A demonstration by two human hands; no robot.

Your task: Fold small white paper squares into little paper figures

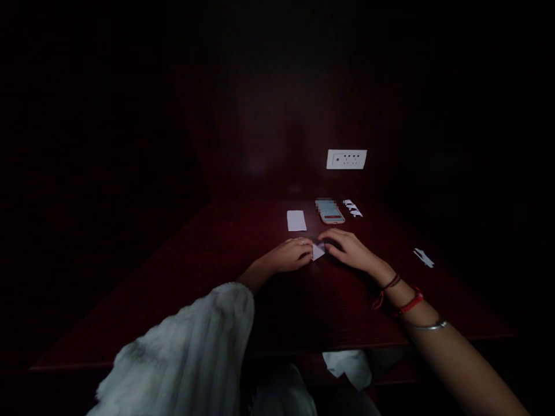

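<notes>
We see the left hand (293, 255) at the left edge of a small folded white paper (318, 252), its fingers bent and their tips meeting that edge; we cannot tell whether they pinch the paper or only press it down. The right hand (349, 248) is partly open, with a gap between its curved forefinger and its thumb; its fingertips are at the paper's right side, and we cannot make out whether they touch it. Both hands are low over the dark red table (208, 254), palms down, with the paper between them.

The left forearm reaches in from the lower left, in a fluffy pale sleeve (195, 346), and a ring (301, 241) shows on that hand. The right forearm slants in bare from the lower right, wearing a dark cord, a red bracelet (410, 303) and a silver bangle (429, 327).

Beyond the hands we find a white sheet (296, 221), a phone (332, 214) with its screen lit and some white paper pieces (353, 208). White strips (424, 258) lie farther right. A white socket panel (346, 159) is on the wall behind.
</notes>
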